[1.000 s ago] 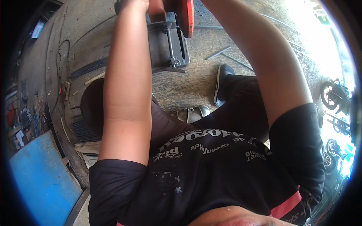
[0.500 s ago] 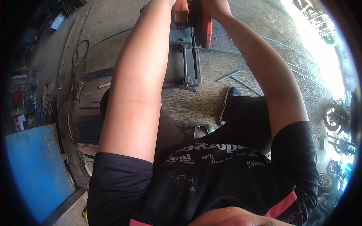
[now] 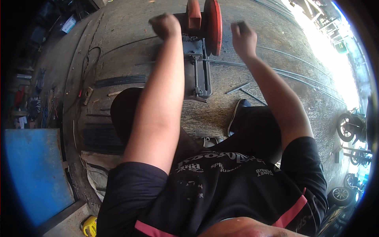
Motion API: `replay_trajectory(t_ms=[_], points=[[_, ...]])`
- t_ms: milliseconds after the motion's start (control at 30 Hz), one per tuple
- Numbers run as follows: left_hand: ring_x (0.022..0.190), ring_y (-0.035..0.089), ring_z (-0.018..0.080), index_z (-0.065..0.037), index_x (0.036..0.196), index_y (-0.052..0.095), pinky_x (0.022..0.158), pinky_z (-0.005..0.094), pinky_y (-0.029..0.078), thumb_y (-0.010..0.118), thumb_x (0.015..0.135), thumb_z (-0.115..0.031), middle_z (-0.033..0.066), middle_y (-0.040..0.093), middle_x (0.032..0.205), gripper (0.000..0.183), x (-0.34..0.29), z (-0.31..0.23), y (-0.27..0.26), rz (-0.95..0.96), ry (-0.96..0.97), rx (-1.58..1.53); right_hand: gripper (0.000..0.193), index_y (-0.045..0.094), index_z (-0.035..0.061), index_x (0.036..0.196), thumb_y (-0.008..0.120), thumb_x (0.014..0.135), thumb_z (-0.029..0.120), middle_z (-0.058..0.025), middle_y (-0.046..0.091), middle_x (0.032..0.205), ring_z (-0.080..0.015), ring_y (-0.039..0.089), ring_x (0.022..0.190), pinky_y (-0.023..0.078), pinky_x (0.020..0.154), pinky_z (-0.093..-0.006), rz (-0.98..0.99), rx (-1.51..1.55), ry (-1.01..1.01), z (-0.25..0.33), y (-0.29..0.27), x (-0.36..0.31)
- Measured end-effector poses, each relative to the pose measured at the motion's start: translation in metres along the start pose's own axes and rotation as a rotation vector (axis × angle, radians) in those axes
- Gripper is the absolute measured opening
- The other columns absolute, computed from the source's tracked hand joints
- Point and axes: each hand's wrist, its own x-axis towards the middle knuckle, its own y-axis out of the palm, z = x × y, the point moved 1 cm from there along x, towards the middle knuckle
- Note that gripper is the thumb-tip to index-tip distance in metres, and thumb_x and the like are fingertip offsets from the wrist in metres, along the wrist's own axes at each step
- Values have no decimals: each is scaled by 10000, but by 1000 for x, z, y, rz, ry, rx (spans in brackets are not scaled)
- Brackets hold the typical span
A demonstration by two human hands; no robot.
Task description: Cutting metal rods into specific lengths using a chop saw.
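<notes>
A chop saw stands on the floor ahead, with a red guard [image 3: 213,27], a red motor housing [image 3: 194,15] and a grey base [image 3: 204,85]. Just left of the housing is my left hand [image 3: 167,27], its fingers smeared by motion and partly in shadow. My right hand [image 3: 245,41] hangs in the air right of the guard, apart from it; its blurred fingers seem bent. Neither hand visibly holds anything. On the base sits a screw vise [image 3: 196,75]. A long thin metal bar [image 3: 227,62] runs from beside the vise toward the right.
Two short metal pieces [image 3: 238,88] lie right of the base. Dark bars [image 3: 120,80] and a cable [image 3: 130,44] lie to the left. A blue panel [image 3: 37,170] and a yellow tape measure [image 3: 90,226] are at lower left. Motorcycles [image 3: 347,127] stand at the right edge.
Both hands have come away from the top of the saw, the left one leftward and the right one rightward, and both are lower in view. More of the red guard and housing shows.
</notes>
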Motion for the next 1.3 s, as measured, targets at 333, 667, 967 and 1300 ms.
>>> replay_trajectory(t_ms=[333,667,967,1300], points=[[1205,527,361,-29,1269,509,991,541,433,545,868,-229,181,497,1347,449,-153,212,-92,698,-635,922,508,626,139,1198,490,920,542,-200,668,1046,-373,638,995,495,870,-461,1888,-512,-29,-19,61,-221],[1459,57,386,-96,1533,77,1136,535,241,521,906,-258,157,-41,1598,785,-189,271,-91,1314,-308,1266,374,565,138,1282,435,956,269,-198,638,1175,-339,623,1098,495,916,-461,1735,-451,-150,-42,95,-270],[1331,-264,570,-79,1523,168,1077,665,-141,496,890,-338,380,-130,1497,758,-190,291,-81,1867,101,1620,517,625,16,1179,407,973,437,-208,655,1136,-360,634,1067,518,884,-431,1475,-238,583,-55,108,-281],[1219,510,357,-62,1210,627,1020,430,410,532,850,-219,187,547,1313,404,-217,374,-109,1838,384,886,462,666,109,1127,589,831,455,-209,662,1107,-358,635,1049,511,896,-450,1407,-288,631,-8,112,-275]])
